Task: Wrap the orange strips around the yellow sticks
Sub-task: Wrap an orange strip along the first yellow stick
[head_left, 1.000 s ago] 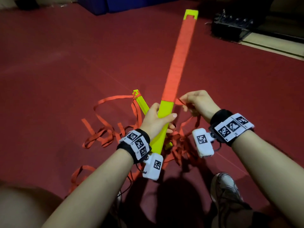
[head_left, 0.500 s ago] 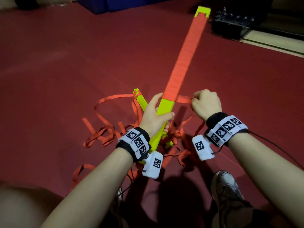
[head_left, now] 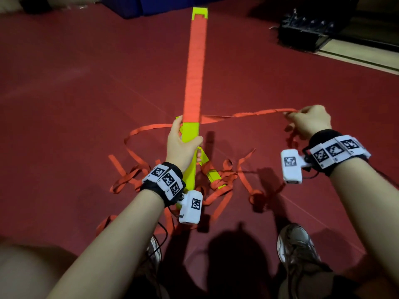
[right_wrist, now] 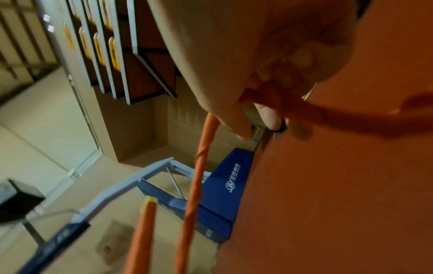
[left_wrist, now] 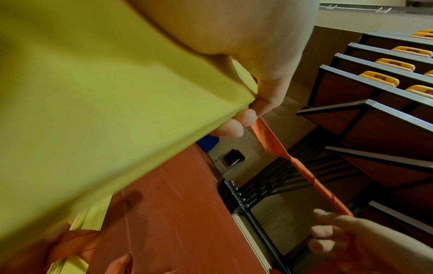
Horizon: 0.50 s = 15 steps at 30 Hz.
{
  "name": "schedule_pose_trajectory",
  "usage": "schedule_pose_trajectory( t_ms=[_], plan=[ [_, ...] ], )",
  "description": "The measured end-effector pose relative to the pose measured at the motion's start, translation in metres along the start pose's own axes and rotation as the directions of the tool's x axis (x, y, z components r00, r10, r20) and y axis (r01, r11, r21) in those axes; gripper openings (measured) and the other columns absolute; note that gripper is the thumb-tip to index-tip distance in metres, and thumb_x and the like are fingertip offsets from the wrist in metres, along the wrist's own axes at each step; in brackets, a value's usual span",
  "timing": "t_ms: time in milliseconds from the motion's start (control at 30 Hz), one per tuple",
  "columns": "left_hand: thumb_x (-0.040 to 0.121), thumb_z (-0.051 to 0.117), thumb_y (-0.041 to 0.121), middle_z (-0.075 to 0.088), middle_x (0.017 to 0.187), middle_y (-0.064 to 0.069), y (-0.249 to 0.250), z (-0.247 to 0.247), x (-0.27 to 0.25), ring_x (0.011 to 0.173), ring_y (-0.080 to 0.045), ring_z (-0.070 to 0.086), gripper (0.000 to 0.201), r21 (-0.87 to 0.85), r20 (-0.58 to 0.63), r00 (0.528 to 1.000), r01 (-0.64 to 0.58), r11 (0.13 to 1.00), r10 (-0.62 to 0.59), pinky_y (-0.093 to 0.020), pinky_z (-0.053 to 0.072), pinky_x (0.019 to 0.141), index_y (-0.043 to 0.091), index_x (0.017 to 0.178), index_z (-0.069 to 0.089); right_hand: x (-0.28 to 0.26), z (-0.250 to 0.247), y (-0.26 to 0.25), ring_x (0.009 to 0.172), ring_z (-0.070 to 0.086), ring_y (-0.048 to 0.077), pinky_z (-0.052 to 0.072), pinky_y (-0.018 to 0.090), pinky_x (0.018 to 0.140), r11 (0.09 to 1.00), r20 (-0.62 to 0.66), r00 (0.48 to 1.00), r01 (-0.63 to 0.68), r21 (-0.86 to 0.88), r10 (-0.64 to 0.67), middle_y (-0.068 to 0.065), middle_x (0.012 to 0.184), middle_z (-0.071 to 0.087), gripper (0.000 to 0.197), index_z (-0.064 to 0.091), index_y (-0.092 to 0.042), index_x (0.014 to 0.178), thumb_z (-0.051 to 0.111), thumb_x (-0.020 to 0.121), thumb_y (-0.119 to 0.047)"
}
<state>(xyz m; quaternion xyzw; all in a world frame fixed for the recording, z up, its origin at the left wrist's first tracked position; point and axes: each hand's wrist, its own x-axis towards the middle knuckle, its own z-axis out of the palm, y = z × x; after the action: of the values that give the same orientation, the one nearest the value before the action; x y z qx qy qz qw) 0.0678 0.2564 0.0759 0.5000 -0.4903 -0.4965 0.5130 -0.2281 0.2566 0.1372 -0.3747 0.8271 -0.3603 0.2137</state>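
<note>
The left hand (head_left: pixel 183 145) curls round the bare lower part of a long flat yellow plastic stick (head_left: pixel 190 132), thumb on one edge and fingers (left_wrist: pixel 230 129) wrapped over the other, holding it so that it points away over the dark red floor (head_left: pixel 64 83). Most of the stick's upper length is already covered by tight turns of orange fabric strip (head_left: pixel 195 67), leaving only a notched yellow tip at the far end. From the lowest turn, just above the left hand, the free run of the strip stretches taut to the right, where the right hand (head_left: pixel 311 121) pinches it between thumb and curled fingers (right_wrist: pixel 269 115); the two hands are well apart.

Beneath the held stick a second yellow stick (head_left: pixel 212 172) lies on the floor, in a loose tangle of orange strips (head_left: pixel 133 175) that spreads round it and under both wrists. Each wrist carries a black band with white coded markers (head_left: pixel 166 180) and a small white camera block (head_left: pixel 291 167). Two grey sneakers (head_left: pixel 296 244) stand at the near edge, beside the person's shadow. At the far side sit a blue padded mat (right_wrist: pixel 222 187) and a black ridged metal frame (head_left: pixel 302 33). Rows of folding seats (left_wrist: pixel 386 64) rise beyond the floor.
</note>
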Motion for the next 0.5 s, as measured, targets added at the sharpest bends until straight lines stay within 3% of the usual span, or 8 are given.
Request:
schedule_pose_trajectory(
  t_ms=[67,167,200,267,333,433,500],
  plan=[
    [0.086,0.060,-0.011,0.056,0.077,-0.020,-0.002,-0.001,-0.001,0.041,-0.022,0.048,0.061,0.002,0.000,1.000,0.007,1.000,-0.007,-0.027,0.045,0.040,0.026,0.133,0.047,0.002,-0.005,-0.011,0.037,0.057,0.007,0.048,0.024,0.046,0.999,0.055,0.998,0.002,0.041,-0.004,0.009,0.063,0.073,0.029,0.067,-0.013,0.079,0.076,0.084,-0.040],
    [0.085,0.060,-0.012,0.056,0.076,-0.020,-0.003,0.000,-0.003,0.041,-0.022,0.047,0.061,0.006,0.018,1.000,-0.004,1.000,0.004,-0.028,0.044,0.041,0.027,0.131,0.048,0.004,-0.015,-0.027,0.032,0.055,0.008,0.044,0.019,0.035,0.985,0.042,0.998,0.042,0.169,-0.050,0.008,0.054,0.069,0.018,0.061,-0.013,0.080,0.079,0.084,-0.019],
    [0.085,0.060,-0.013,0.057,0.076,-0.020,-0.003,0.000,-0.003,0.042,-0.023,0.048,0.062,0.004,0.026,1.000,-0.007,1.000,0.007,-0.028,0.045,0.041,0.026,0.133,0.048,0.004,-0.018,-0.031,0.038,0.061,0.009,0.050,0.022,0.039,0.971,-0.026,0.997,0.079,0.226,-0.075,0.005,0.056,0.069,0.015,0.062,-0.013,0.082,0.077,0.081,-0.011],
    [0.083,0.063,-0.011,0.060,0.076,-0.020,-0.003,0.002,-0.004,0.045,-0.025,0.052,0.067,0.010,0.036,0.999,-0.012,1.000,0.012,-0.030,0.047,0.043,0.021,0.139,0.046,0.005,-0.021,-0.035,0.064,0.069,0.008,0.060,0.026,0.068,0.952,-0.244,0.946,0.258,0.168,-0.213,-0.007,0.067,0.070,0.018,0.071,-0.019,0.088,0.068,0.072,-0.010],
    [0.078,0.066,-0.005,0.064,0.078,-0.013,-0.003,0.003,-0.003,0.052,-0.026,0.056,0.071,0.029,0.045,0.999,-0.030,0.999,0.028,-0.034,0.050,0.048,0.022,0.141,0.047,-0.002,-0.023,-0.037,0.084,0.062,0.004,0.051,0.021,0.088,0.904,-0.328,0.864,0.423,0.058,-0.383,-0.013,0.086,0.067,0.029,0.073,-0.022,0.094,0.057,0.071,-0.014],
    [0.075,0.066,-0.003,0.064,0.077,-0.012,-0.005,0.007,-0.004,0.052,-0.027,0.056,0.074,0.033,0.065,0.998,-0.021,0.999,0.019,-0.033,0.049,0.047,0.024,0.141,0.047,-0.015,-0.019,-0.041,0.095,0.061,0.006,0.044,0.023,0.097,0.838,-0.279,0.813,0.544,0.050,-0.511,-0.010,0.096,0.070,0.035,0.074,-0.021,0.095,0.050,0.073,-0.010],
    [0.078,0.064,-0.009,0.061,0.076,-0.014,-0.005,0.009,-0.006,0.050,-0.027,0.054,0.072,0.041,0.074,0.997,-0.021,0.999,0.018,-0.032,0.048,0.045,0.024,0.140,0.048,-0.012,-0.011,-0.038,0.103,0.066,0.019,0.047,0.027,0.101,0.865,-0.120,0.860,0.501,0.010,-0.497,0.002,0.099,0.075,0.043,0.075,-0.021,0.092,0.044,0.069,-0.003]
  ],
)
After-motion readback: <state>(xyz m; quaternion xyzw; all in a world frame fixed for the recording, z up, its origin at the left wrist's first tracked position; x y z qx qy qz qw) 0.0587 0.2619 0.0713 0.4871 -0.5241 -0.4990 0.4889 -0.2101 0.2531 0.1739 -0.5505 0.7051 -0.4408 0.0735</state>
